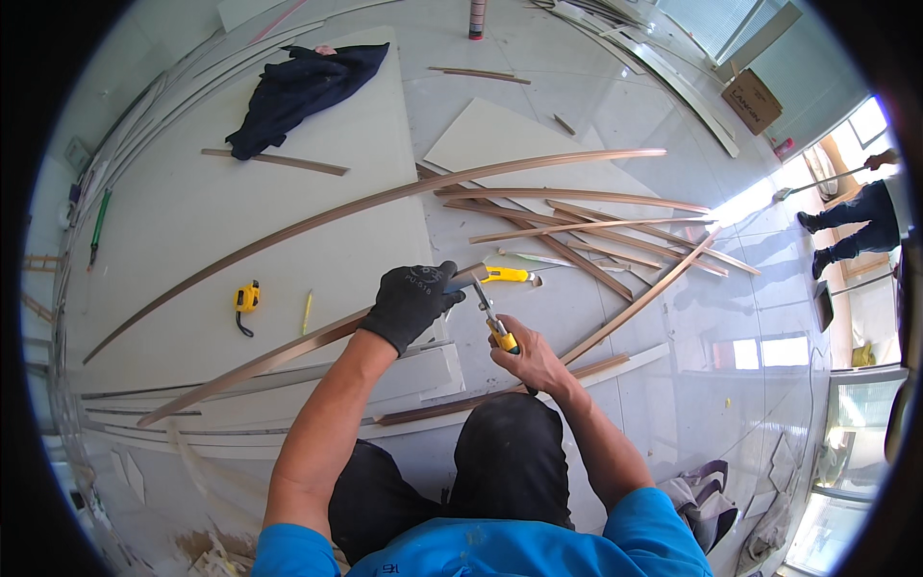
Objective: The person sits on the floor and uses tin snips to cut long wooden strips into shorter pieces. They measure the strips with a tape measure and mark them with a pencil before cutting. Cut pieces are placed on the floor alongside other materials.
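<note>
Brown trim strip (308, 343), hand-held

Strip: in gloved left hand (411, 300), grip pinched around it, running toward eight o'clock. Yellow-handled cutter (504, 339): in right hand (534, 360), grip wrapped round it, tip beside strip's end. Yellow tape measure (247, 296): nine o'clock from left hand. Yellow knife (506, 275): three o'clock.

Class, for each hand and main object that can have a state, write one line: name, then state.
Left hand: gloved, closed around brown strip
Right hand: bare, closed around yellow-handled tool
Brown strip: held near one end
Yellow-handled tool: held, jaws by strip's end
Tape measure: resting, no tape visibly drawn out
Dark garment: crumpled
Canister: upright
</note>
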Motion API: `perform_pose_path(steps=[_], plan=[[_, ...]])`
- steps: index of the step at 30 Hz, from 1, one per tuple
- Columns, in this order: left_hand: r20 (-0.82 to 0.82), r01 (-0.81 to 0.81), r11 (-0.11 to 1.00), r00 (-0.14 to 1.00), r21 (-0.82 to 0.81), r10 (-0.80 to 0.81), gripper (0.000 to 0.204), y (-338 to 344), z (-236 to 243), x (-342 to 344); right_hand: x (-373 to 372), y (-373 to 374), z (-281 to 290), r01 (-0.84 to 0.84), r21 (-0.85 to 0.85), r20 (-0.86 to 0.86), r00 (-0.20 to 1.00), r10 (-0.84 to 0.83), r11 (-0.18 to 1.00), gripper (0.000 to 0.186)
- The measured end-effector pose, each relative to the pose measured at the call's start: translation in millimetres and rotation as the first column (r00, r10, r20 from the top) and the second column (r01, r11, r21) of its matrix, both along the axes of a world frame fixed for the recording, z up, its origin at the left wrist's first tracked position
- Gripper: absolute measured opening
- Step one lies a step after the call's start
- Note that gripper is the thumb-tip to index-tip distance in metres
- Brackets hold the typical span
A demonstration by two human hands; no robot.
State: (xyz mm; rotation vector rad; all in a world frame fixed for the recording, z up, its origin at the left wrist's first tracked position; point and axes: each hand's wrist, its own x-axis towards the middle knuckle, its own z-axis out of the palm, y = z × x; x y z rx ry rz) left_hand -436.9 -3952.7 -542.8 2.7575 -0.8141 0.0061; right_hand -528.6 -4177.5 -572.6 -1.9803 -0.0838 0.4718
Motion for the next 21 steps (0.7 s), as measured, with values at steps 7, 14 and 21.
perform_pose_path(steps=[7,14,21], plan=[[0.050,-0.040,0.998,0.998,-0.052,0.042,0.044,-0.9,-11.9,-1.1,2.2,6.3,-2.4,0.020,-0.008,-0.003,1.000,-0.021,1.000,0.044],[0.028,-0.082,0.996,0.996,-0.041,0.083,0.044,-0.9,-6.7,-0.8,4.8,17.7,2.6,0.067,-0.026,-0.024,0.997,-0.067,0.997,0.034],[0.002,-0.091,0.995,0.996,-0.046,0.091,0.047,2.6,-8.4,-1.1,4.4,18.7,-1.7,0.071,-0.041,0.026,0.997,-0.070,0.997,0.034]])
